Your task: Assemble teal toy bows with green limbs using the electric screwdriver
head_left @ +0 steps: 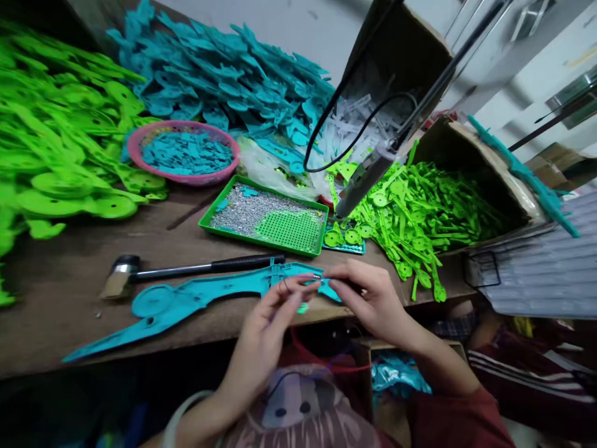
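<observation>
Near side of green tray [293, 231]: left hand [268, 320], fingertips pinched on small shiny piece [317, 277]; right hand [370, 298], fingertips nearly together beside it, hold unclear. Piece's shape too small, blurred. Long teal part [224, 285] before tray, right end partly covered by fingers; probably light, stiff, slim tip perhaps fragile; best held at broad middle. Hammer [186, 271] left of tray, nearer. Beyond tray, teal pile [224, 68], underside hidden.
</observation>
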A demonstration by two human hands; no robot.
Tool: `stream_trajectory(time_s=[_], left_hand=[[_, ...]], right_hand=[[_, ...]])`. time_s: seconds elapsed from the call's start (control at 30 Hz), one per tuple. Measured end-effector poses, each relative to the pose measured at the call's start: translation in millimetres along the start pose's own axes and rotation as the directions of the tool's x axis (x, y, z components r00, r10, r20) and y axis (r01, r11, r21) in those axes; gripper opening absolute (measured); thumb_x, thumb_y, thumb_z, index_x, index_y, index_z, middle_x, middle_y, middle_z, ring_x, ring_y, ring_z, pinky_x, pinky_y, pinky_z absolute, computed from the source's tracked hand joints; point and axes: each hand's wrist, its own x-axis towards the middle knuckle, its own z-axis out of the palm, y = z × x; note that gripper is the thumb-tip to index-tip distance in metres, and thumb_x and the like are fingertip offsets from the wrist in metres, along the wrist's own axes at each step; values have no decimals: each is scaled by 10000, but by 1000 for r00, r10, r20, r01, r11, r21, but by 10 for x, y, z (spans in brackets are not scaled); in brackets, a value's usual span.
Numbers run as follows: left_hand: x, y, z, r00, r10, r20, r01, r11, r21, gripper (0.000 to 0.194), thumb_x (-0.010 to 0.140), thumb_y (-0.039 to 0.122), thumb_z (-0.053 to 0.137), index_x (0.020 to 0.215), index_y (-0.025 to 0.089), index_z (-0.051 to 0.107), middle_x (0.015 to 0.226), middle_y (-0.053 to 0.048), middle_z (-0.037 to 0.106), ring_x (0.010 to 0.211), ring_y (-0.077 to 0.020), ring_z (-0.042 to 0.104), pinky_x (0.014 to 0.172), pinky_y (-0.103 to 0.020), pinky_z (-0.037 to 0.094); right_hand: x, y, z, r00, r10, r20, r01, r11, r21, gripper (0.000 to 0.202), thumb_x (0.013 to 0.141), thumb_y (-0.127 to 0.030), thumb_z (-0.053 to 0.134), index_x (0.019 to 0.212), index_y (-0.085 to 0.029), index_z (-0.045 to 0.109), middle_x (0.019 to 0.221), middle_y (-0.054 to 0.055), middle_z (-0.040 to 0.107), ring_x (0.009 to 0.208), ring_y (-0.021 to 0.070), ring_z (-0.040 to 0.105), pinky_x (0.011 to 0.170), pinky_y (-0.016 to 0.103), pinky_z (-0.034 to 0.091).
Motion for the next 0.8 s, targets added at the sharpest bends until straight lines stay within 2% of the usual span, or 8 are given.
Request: stream_trajectory(time_s=[0.07, 0.2, 0.33, 0.43, 0.53, 0.63, 0.73, 0.8], left_hand=[[119, 73, -252, 995, 23, -102, -9, 991, 133, 425, 881, 583, 654, 1091, 219, 715, 1153, -81, 727, 1020, -256, 694, 963, -359, 548], [224, 268, -666, 978, -210, -1, 202, 941, 273, 438, 780, 554, 780, 1015, 185, 758, 653, -34, 680, 691, -178, 648, 692, -225, 565], [288, 402, -754, 864, -494, 99, 502, 861, -79, 313, 723, 379, 870, 931, 185, 740, 881, -53, 709, 708, -145, 642, 616, -222, 585], [393, 429, -705, 881, -474, 8, 453, 838, -304, 240, 730, 320, 853, 744, 165, 672, 1046, -95, 707, 917, -214, 686, 816, -351, 632], [456, 383, -648, 947, -249, -206, 193, 947, -257, 379, 767, 452, 806, 651, 179, 570, 984, -68, 692, 903, -186, 665, 809, -296, 619], [362, 264, -530, 920, 228, -318, -152, 957, 246, 350, 752, 503, 802, 858, 220, 627, 1213, -66, 640, 1028, -226, 639, 864, -347, 596], [136, 106, -287, 693, 716, -85, -406, 485, 774, 389, 722, 347, 850, 1026, 245, 631, 1389, -73, 535, 1266, -288, 526, 1081, -435, 472], [8, 4, -68, 623, 761, 182, -573, 285, 768, 465, 782, 320, 805, 1182, 235, 584, 1399, -96, 521, 1305, -277, 503, 1121, -418, 435]], right_hand=[[-68, 97, -73, 999, -28, -33, 23, 989, -144, 157, 980, -203, 550, 1025, -167, 696, 813, 39, 676, 756, 134, 631, 698, 239, 474], [-210, 377, -433, 987, 162, -9, -161, 969, -190, 112, 952, -254, 620, 946, -196, 715, 780, 22, 678, 695, 126, 612, 640, 232, 443], [-341, 585, -859, 939, 342, -31, -343, 937, -58, 128, 888, -321, 699, 879, -200, 741, 766, 27, 686, 697, 144, 616, 637, 239, 460], [-464, 631, -1073, 890, 452, -57, -452, 892, 22, 155, 860, -342, 726, 863, -188, 746, 761, 31, 677, 670, 134, 591, 597, 228, 445], [-597, 583, -1126, 829, 558, 33, -558, 821, 123, 163, 840, -330, 754, 845, -167, 746, 708, 22, 639, 543, 90, 518, 491, 210, 379], [-631, 440, -952, 782, 623, 2, -524, 656, 543, 154, 848, -352, 747, 876, -203, 717, 548, -50, 496, 413, 62, 411, 400, 190, 304], [-480, 245, -609, 700, 708, -93, -262, 376, 889, 161, 818, -349, 771, 845, -231, 666, 569, -71, 435, 484, 70, 459, 454, 174, 406], [-322, 136, -386, 687, 725, -52, -168, 229, 959, 173, 790, -335, 798, 823, -233, 661, 633, -56, 494, 605, 86, 553, 580, 196, 510]])
